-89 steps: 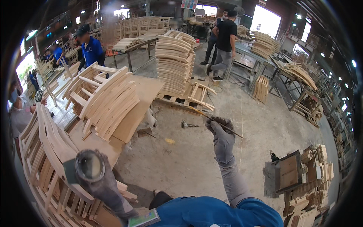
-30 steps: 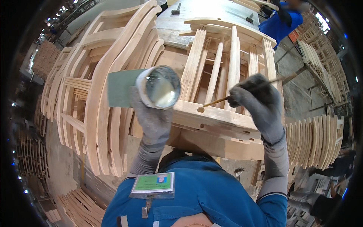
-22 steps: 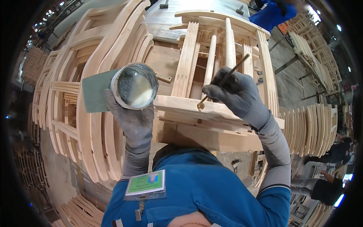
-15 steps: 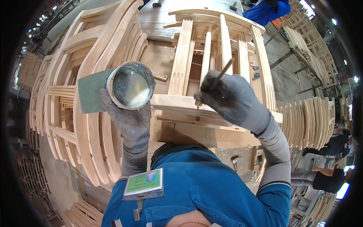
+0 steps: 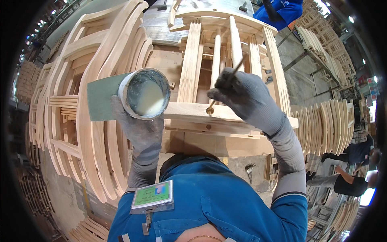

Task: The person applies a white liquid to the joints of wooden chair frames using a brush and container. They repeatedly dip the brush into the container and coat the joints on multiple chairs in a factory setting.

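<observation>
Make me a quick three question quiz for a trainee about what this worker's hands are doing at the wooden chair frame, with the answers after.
1. True or false: the left hand holds a round can of pale liquid together with a green sheet.
2. What does the right hand hold? A) hammer B) thin stick C) drill
3. Fill in: the stick's lower tip touches a rail of the ____.

Key
1. True
2. B
3. wooden chair frame

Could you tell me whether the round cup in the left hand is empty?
No, the round cup held by the left hand holds a pale, creamy liquid that covers its bottom.
</observation>
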Tool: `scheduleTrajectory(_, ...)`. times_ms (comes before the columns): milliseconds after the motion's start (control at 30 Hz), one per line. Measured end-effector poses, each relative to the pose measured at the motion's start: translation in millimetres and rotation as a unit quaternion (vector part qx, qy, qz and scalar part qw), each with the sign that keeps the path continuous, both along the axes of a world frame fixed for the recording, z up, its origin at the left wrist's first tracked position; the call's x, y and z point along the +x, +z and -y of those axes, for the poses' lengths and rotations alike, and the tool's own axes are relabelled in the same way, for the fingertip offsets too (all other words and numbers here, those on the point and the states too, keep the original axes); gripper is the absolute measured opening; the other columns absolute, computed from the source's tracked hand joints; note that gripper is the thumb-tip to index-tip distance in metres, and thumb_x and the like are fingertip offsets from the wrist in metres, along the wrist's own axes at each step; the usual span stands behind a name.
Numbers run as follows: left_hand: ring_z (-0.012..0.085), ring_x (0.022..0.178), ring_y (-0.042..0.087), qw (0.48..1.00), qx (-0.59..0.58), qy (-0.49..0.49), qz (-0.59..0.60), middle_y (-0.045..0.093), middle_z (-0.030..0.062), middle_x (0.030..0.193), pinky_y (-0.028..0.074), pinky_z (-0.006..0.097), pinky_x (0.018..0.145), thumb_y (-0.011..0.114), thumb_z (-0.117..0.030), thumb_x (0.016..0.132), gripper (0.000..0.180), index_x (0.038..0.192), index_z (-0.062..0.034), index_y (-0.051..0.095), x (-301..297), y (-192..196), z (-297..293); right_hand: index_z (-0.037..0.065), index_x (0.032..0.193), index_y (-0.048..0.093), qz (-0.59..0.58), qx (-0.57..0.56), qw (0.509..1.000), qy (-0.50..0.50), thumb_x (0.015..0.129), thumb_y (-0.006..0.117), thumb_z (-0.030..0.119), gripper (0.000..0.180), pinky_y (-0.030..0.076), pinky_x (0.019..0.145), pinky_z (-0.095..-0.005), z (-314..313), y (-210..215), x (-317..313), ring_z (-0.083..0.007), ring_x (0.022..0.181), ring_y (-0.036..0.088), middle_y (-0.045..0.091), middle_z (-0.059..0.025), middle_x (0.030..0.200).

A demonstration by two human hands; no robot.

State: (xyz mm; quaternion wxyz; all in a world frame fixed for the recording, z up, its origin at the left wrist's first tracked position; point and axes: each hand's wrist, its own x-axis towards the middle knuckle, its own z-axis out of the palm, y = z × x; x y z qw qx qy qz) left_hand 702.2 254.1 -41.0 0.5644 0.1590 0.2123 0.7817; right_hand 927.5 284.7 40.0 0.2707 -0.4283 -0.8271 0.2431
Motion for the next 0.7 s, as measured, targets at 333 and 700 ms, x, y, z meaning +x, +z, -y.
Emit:
scheduleTrajectory(333,0.0235,0.119,0.049,0.987,0.065,-0.12,-0.085,0.048,0.0133,0.127,0.043,0.041,0.101,0.038,-0.043,0.097,0.055,0.134,-0.0025,0.036,41.1,14.1,1.3,-0.004,0.091,0.06,-0.402,-0.062,0.914,0.006,0.077,0.069,-0.004,0.016,0.056,0.076,-0.0281,31.4,14.2,9.3,-0.0185,0.085,0.066,0.066,-0.0155,0.09)
scheduleTrajectory(700,0.0196,0.115,0.051,0.991,0.057,-0.01,-0.12,0.05,0.0082,0.126,0.044,0.036,0.099,0.034,-0.055,0.094,0.058,0.129,-0.0095,0.043,61.7,2.4,-9.5,-0.004,0.089,0.061,-0.299,0.089,0.947,0.081,0.079,0.069,0.005,0.015,0.055,0.071,-0.0369,72.4,-36.1,23.4,-0.0303,0.092,0.066,0.065,-0.0227,0.101)
